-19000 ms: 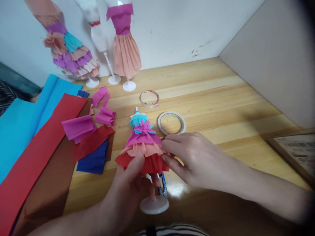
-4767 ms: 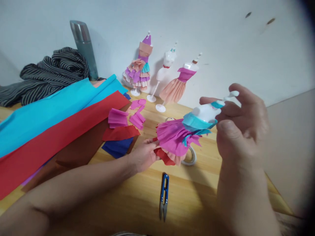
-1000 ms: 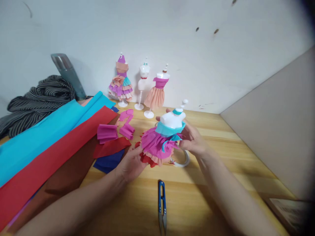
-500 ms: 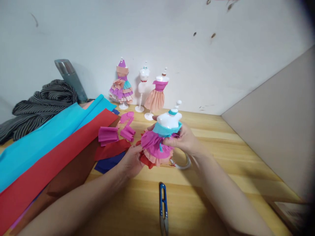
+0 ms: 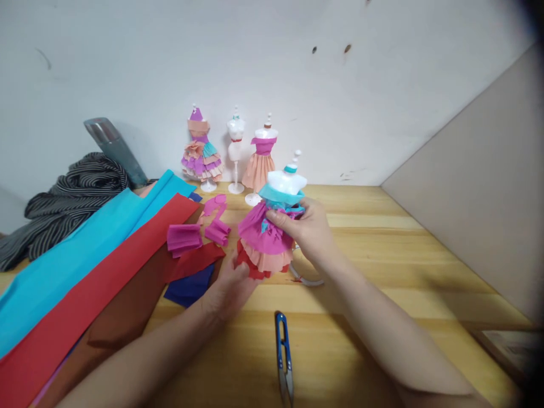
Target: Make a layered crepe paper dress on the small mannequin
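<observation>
A small white dress form (image 5: 287, 182) wears a turquoise crepe-paper top over a tiered skirt (image 5: 270, 241) in magenta, peach and red. It leans slightly. My right hand (image 5: 308, 229) grips it at the waist, thumb in front near a small turquoise scrap and the other fingers behind. Low on the left, my left hand (image 5: 233, 286) is closed at the red bottom layer of the skirt, its fingertips partly hidden behind the paper. Blue thread snips (image 5: 284, 354) lie on the table in front, blades toward me.
Three dress forms (image 5: 202, 147) stand against the wall. Magenta scraps (image 5: 185, 238), a red piece (image 5: 195, 262) and a blue piece (image 5: 191, 286) lie at left, beside long turquoise (image 5: 97, 243) and red sheets (image 5: 106, 289). A striped cloth (image 5: 80, 192), a bottle (image 5: 117, 150) and a white ring (image 5: 308, 280) are also there.
The dress form has come up a little and stands more upright. My left hand has shifted down along the skirt to its red hem. The view has turned slightly right.
</observation>
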A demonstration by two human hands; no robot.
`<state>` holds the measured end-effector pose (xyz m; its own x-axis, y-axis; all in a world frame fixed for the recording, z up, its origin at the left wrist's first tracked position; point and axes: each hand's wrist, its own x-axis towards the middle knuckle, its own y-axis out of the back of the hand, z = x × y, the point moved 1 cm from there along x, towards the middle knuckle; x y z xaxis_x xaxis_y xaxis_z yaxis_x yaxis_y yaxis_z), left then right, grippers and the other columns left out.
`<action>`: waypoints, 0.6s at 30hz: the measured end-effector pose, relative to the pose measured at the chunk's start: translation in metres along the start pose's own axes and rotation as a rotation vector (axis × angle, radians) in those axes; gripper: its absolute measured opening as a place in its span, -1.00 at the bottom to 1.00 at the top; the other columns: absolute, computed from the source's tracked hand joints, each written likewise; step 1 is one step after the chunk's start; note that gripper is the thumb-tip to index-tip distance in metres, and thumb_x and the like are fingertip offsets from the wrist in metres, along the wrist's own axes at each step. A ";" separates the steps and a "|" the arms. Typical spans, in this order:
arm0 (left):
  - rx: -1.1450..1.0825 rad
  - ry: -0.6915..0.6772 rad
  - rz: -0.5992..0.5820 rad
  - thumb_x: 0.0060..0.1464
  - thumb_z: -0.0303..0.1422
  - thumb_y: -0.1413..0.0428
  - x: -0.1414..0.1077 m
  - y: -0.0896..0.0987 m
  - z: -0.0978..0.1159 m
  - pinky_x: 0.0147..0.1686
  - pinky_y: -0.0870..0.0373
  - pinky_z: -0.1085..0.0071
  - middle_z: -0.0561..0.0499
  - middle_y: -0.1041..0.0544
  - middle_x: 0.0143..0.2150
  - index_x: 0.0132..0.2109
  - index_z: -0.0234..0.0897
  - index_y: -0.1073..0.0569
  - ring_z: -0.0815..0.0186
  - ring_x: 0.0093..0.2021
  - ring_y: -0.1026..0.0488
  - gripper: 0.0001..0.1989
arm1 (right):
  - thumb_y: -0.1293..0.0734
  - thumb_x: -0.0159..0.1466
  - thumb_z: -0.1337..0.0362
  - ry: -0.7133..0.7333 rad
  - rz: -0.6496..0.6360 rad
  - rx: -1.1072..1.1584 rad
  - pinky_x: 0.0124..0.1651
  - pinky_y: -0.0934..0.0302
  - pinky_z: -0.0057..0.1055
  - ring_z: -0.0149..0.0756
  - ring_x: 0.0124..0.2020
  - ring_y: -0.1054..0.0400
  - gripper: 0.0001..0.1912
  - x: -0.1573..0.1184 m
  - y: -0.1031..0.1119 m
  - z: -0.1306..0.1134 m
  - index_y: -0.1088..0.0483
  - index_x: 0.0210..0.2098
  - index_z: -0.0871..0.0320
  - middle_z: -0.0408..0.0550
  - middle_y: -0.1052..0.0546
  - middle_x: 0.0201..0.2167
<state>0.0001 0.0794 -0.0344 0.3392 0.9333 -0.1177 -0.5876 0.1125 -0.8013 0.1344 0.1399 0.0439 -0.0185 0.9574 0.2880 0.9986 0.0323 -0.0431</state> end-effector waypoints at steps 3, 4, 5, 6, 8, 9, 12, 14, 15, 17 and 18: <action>0.108 -0.062 0.076 -0.29 -0.32 -0.40 -0.003 0.002 -0.011 0.18 -0.21 0.14 -0.05 -0.48 0.10 0.05 -0.11 -0.45 0.04 0.23 -0.28 -0.33 | -0.49 -0.06 0.20 0.008 0.003 -0.020 -0.36 -0.30 -0.37 -0.35 -0.50 -0.39 -0.78 -0.002 -0.001 0.001 -0.47 -0.47 0.19 -0.14 -0.55 -0.52; 0.148 -0.070 0.120 -0.32 -0.37 -0.41 -0.004 0.003 -0.016 0.17 -0.22 0.15 -0.05 -0.49 0.08 0.02 -0.12 -0.47 0.04 0.22 -0.29 -0.35 | -0.48 -0.04 0.20 0.015 0.004 -0.029 -0.36 -0.29 -0.37 -0.35 -0.49 -0.39 -0.79 -0.003 -0.002 0.002 -0.48 -0.46 0.19 -0.13 -0.55 -0.51; 0.169 -0.075 0.159 -0.34 -0.41 -0.41 -0.004 0.005 -0.019 0.17 -0.22 0.16 -0.05 -0.50 0.07 0.00 -0.13 -0.48 0.04 0.21 -0.30 -0.36 | -0.47 -0.03 0.20 0.025 0.004 -0.038 -0.36 -0.29 -0.37 -0.35 -0.48 -0.39 -0.79 -0.003 -0.003 0.002 -0.48 -0.44 0.18 -0.13 -0.56 -0.50; 0.173 -0.070 0.189 -0.36 -0.43 -0.41 -0.005 0.006 -0.023 0.17 -0.23 0.18 -0.05 -0.51 0.06 -0.02 -0.13 -0.48 0.04 0.20 -0.31 -0.37 | -0.47 -0.02 0.21 0.035 0.001 -0.047 -0.35 -0.29 -0.37 -0.35 -0.47 -0.39 -0.80 -0.004 -0.003 0.002 -0.49 -0.43 0.18 -0.13 -0.56 -0.49; 0.131 -0.043 0.213 -0.32 -0.43 -0.40 -0.005 0.006 -0.026 0.14 -0.26 0.20 -0.04 -0.51 0.05 -0.04 -0.12 -0.47 0.08 0.17 -0.34 -0.41 | -0.47 -0.02 0.22 0.046 -0.009 -0.062 -0.35 -0.29 -0.36 -0.34 -0.47 -0.39 -0.80 -0.005 -0.004 0.002 -0.49 -0.44 0.18 -0.13 -0.56 -0.48; 0.100 -0.021 0.220 -0.28 -0.41 -0.39 -0.006 0.004 -0.026 0.12 -0.28 0.20 -0.03 -0.52 0.04 -0.05 -0.11 -0.47 0.10 0.15 -0.36 -0.45 | -0.47 -0.03 0.22 0.045 -0.012 -0.066 -0.35 -0.29 -0.36 -0.34 -0.47 -0.39 -0.81 -0.006 -0.005 0.002 -0.48 -0.45 0.18 -0.14 -0.56 -0.49; -0.001 0.040 0.277 -0.17 -0.35 -0.34 -0.007 -0.003 -0.021 0.08 -0.31 0.20 0.01 -0.54 -0.01 -0.14 -0.12 -0.48 0.17 0.10 -0.40 -0.62 | -0.47 -0.03 0.22 0.036 0.003 -0.083 -0.36 -0.29 -0.37 -0.34 -0.48 -0.38 -0.81 -0.007 -0.005 0.001 -0.48 -0.46 0.19 -0.14 -0.55 -0.51; -0.059 0.078 0.308 -0.15 -0.34 -0.34 -0.006 -0.010 -0.016 0.11 -0.29 0.21 0.01 -0.54 -0.01 -0.17 -0.15 -0.49 0.20 0.10 -0.40 -0.67 | -0.46 -0.02 0.22 0.035 0.018 -0.097 -0.36 -0.28 -0.37 -0.34 -0.48 -0.38 -0.81 -0.008 -0.005 0.000 -0.48 -0.45 0.19 -0.14 -0.55 -0.50; -0.076 0.085 0.314 -0.16 -0.35 -0.34 -0.005 -0.012 -0.014 0.12 -0.28 0.22 0.01 -0.54 -0.02 -0.17 -0.16 -0.49 0.21 0.10 -0.40 -0.66 | -0.46 -0.03 0.22 0.035 0.021 -0.101 -0.36 -0.27 -0.37 -0.34 -0.48 -0.37 -0.81 -0.008 -0.005 0.000 -0.48 -0.45 0.19 -0.14 -0.55 -0.50; -0.096 0.071 0.303 -0.17 -0.38 -0.35 -0.004 -0.015 -0.010 0.13 -0.28 0.25 0.02 -0.55 -0.04 -0.15 -0.16 -0.49 0.22 0.11 -0.40 -0.64 | -0.46 -0.03 0.22 0.034 0.024 -0.099 -0.37 -0.27 -0.38 -0.35 -0.49 -0.37 -0.81 -0.009 -0.006 0.000 -0.47 -0.46 0.19 -0.14 -0.54 -0.51; -0.103 0.054 0.289 -0.15 -0.37 -0.34 -0.003 -0.015 -0.009 0.13 -0.27 0.25 0.02 -0.56 -0.05 -0.14 -0.16 -0.49 0.22 0.11 -0.39 -0.65 | -0.47 -0.03 0.22 0.033 0.028 -0.095 -0.37 -0.27 -0.38 -0.35 -0.49 -0.36 -0.81 -0.009 -0.006 0.000 -0.46 -0.46 0.18 -0.15 -0.54 -0.52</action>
<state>0.0144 0.0721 -0.0278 0.2087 0.9019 -0.3783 -0.5888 -0.1930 -0.7849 0.1288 0.1307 0.0418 0.0093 0.9476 0.3192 0.9990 -0.0229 0.0390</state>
